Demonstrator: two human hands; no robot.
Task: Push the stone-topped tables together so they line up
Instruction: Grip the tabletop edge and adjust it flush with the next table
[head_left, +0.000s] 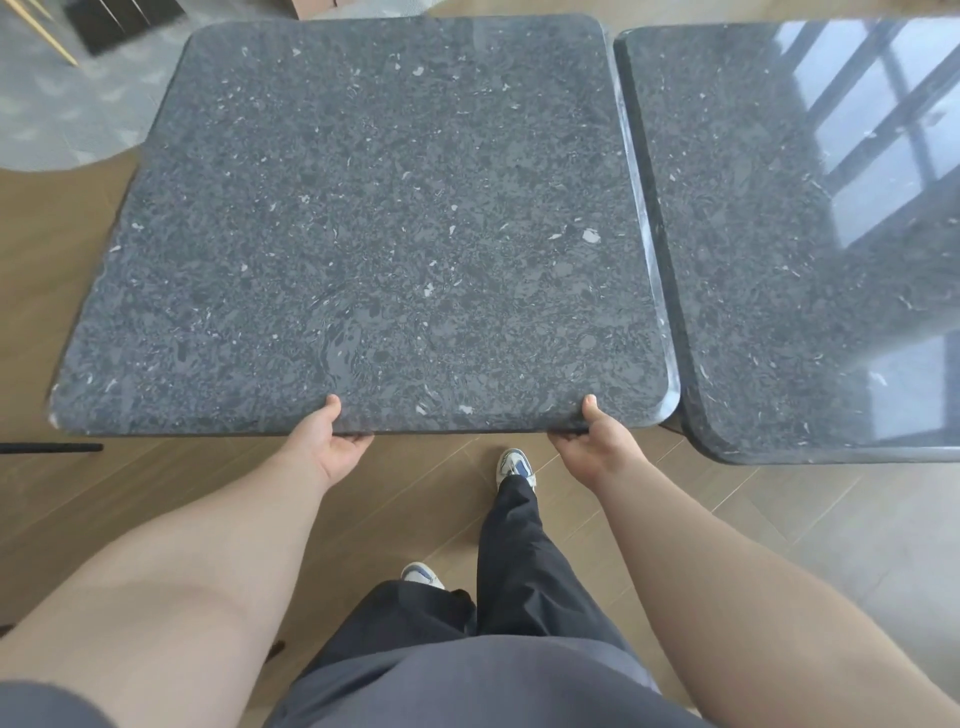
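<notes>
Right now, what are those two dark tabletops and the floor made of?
The left tabletop that the left hand and right hand grip looks like dark grey stone with pale flecks. The right tabletop shows the same speckle, and is polished, since it mirrors a window. The floor looks like brown wood planks, maybe laminate.

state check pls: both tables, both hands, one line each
left table: held at its near edge, near edge set further back than the right table's, narrow seam between them
right table: untouched, glossy top reflecting a window
left hand: grips left table's near edge, thumb on top
right hand: grips same edge near right corner, thumb on top
</notes>
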